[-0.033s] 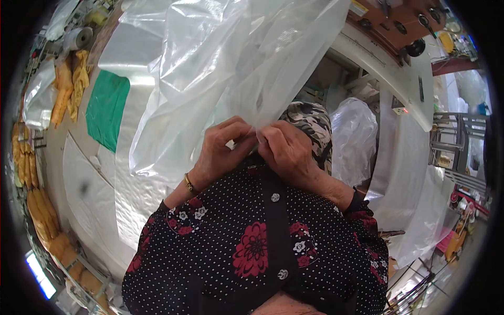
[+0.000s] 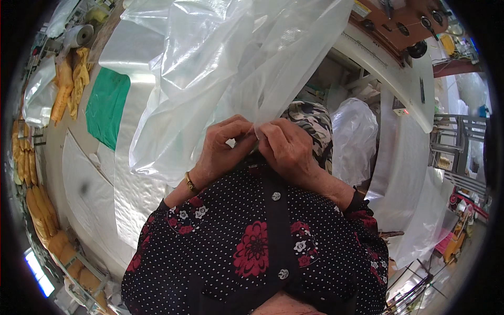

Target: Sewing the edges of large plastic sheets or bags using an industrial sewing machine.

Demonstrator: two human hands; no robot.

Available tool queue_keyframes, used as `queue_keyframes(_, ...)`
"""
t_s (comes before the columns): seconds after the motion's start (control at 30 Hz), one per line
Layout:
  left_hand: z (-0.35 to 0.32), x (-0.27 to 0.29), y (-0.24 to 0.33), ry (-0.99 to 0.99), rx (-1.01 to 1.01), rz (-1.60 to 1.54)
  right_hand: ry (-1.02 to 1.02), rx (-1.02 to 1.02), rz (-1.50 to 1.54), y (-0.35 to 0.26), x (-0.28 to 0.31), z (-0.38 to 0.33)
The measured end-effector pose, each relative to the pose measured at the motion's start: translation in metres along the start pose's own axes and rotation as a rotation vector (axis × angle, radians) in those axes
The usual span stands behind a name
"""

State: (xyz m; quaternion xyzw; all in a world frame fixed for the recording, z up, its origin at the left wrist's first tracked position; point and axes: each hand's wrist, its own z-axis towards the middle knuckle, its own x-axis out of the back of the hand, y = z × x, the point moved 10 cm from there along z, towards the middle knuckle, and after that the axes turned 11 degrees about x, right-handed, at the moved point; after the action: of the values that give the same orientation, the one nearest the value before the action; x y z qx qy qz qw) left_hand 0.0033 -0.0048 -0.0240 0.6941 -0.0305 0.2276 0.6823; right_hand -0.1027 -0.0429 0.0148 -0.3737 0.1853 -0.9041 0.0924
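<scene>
A large sheet of clear plastic (image 2: 205, 58) spreads from in front of me toward the far edge, wrinkled and shiny. Close to my chest, my left hand (image 2: 227, 144) pinches its near edge between thumb and fingers. Right beside it, my right hand (image 2: 287, 147) is closed on the same edge, knuckles up. The two hands almost touch at the fingertips, and the exact fold between them is hidden. Camouflage-patterned cloth (image 2: 315, 126) shows just beyond my right hand. Under the sheet's left side lies a green sheet (image 2: 107, 107).
To the right stands a white sewing-machine-like table (image 2: 383, 63) with a brown machine body (image 2: 401, 23). A bundle of clear plastic (image 2: 354, 139) sits below it. Yellow-orange bundles (image 2: 63, 89) line the left side. A grey metal rack (image 2: 459, 149) is at far right.
</scene>
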Motion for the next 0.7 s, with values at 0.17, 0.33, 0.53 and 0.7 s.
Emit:
queue_keyframes(0.17,-0.003,0.000,-0.023,0.003,0.169,-0.299,0.007,0.031,-0.063,-0.004,-0.003,0.004)
queue_keyframes(0.33,-0.003,0.000,-0.030,-0.021,0.185,-0.272,-0.049,0.040,-0.077,-0.002,-0.008,0.001)
queue_keyframes(0.53,-0.002,-0.004,-0.034,-0.058,0.233,-0.423,-0.078,0.072,-0.090,0.000,-0.013,0.001)
queue_keyframes(0.7,0.002,-0.014,-0.041,-0.145,0.375,-0.569,-0.103,0.131,-0.087,-0.007,-0.011,0.006)
